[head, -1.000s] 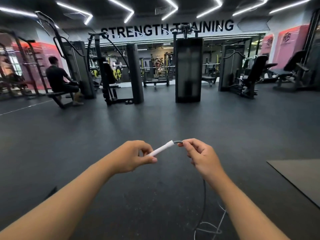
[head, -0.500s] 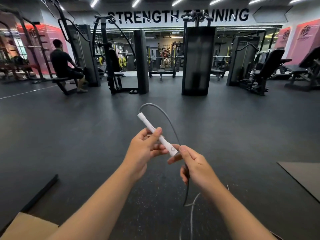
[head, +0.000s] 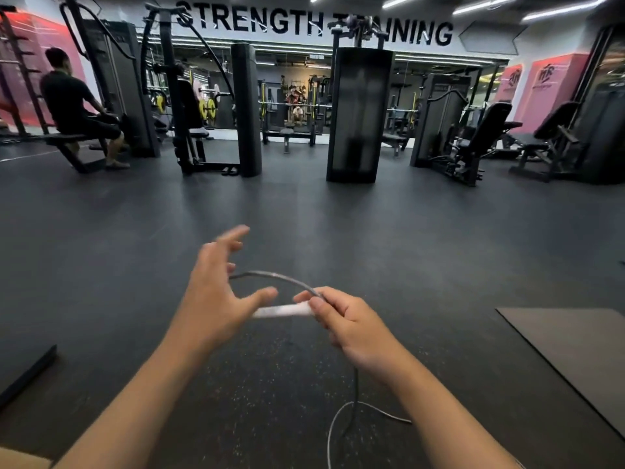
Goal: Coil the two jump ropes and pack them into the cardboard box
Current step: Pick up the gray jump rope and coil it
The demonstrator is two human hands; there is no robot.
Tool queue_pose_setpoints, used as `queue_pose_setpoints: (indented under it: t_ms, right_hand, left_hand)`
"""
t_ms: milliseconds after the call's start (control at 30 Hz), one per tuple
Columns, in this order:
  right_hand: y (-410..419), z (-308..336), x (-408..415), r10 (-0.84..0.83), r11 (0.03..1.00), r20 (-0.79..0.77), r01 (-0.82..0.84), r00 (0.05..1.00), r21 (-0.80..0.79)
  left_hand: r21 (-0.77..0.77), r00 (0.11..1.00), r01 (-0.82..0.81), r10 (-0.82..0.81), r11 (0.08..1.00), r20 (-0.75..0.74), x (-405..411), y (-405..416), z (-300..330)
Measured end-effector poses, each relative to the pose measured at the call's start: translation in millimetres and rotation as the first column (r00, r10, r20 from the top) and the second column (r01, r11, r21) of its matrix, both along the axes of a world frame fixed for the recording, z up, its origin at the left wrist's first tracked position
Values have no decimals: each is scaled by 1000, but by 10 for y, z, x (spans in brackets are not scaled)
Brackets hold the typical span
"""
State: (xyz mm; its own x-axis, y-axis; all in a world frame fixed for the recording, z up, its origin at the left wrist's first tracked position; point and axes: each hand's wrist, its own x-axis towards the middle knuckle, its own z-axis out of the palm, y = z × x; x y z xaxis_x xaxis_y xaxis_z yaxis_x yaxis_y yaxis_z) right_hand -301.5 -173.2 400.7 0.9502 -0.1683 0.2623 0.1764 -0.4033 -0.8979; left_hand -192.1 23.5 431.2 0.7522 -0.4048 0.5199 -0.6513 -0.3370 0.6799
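Note:
A jump rope with a white handle [head: 284, 310] and a grey cord [head: 274, 276] is in front of me at chest height. My right hand [head: 351, 328] grips the handle's right end together with a stretch of the cord. The cord arcs from there to the left and passes behind my left hand [head: 220, 292], whose fingers are spread and hold nothing, thumb close to the handle's left end. More cord [head: 355, 411] hangs below my right wrist and loops on the floor. A tan corner of the cardboard box [head: 20, 460] shows at the bottom left.
Dark rubber gym floor all around. A grey mat [head: 575, 353] lies at the right and a black bar [head: 27, 374] at the left edge. Weight machines [head: 358, 113] stand across the back, with a person seated on a bench [head: 74, 103] at the far left.
My left hand has let go of the white handle and spread its fingers. The handle has swung from upright to lying level, and my right hand now holds its end with the cord.

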Motion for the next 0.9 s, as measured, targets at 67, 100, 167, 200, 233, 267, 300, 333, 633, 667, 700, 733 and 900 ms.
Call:
queue_pose_setpoints:
  t_ms: [67, 100, 167, 200, 233, 267, 300, 333, 633, 667, 700, 733, 900]
  right_hand:
    - [5, 34, -24, 70, 994, -52, -74, 996, -86]
    - [23, 47, -29, 86, 988, -68, -94, 994, -121]
    - [65, 23, -35, 101, 980, -54, -109, 993, -166]
    - [94, -5, -36, 106, 982, -40, -111, 994, -154]
    - [129, -25, -41, 107, 987, -28, -110, 994, -117]
    - [156, -42, -46, 105, 992, -19, -106, 994, -64]
    - [175, -46, -50, 101, 995, -4, -101, 995, -3]
    - [181, -41, -48, 86, 994, 22, -87, 996, 60]
    - [201, 91, -59, 37, 933, 49, -52, 998, 356]
    - [167, 84, -64, 28, 940, 25, -35, 999, 338]
    - [127, 63, -70, 21, 950, 2, -21, 1000, 310]
    - [91, 45, -87, 17, 960, -20, -11, 1000, 281]
    - [181, -7, -129, 81, 957, -53, -63, 995, 284]
  left_hand:
    - [330, 976, 192, -215, 924, 35, -10, 39, 49]
    - [427, 967, 248, -245, 870, -62, -48, 24, 57]
    - [448, 941, 326, -239, 833, -240, -99, -31, 35]
    - [386, 903, 388, -260, 837, -343, -117, -54, 6]
    - [298, 841, 459, -302, 837, -448, -147, -64, -25]
    - [218, 783, 512, -347, 831, -516, -187, -76, -57]
    - [163, 749, 538, -380, 827, -543, -219, -84, -88]
    - [109, 727, 546, -406, 830, -554, -254, -99, -113]
    - [-488, 658, 249, -516, 837, -549, -433, -304, -195]
    - [-575, 667, 169, -523, 800, -531, -433, -329, -172]
    - [-662, 684, 75, -521, 746, -510, -419, -338, -138]
    - [-732, 712, -22, -504, 681, -489, -388, -340, -105]
    - [-845, 801, -214, -408, 490, -439, -348, -315, -27]
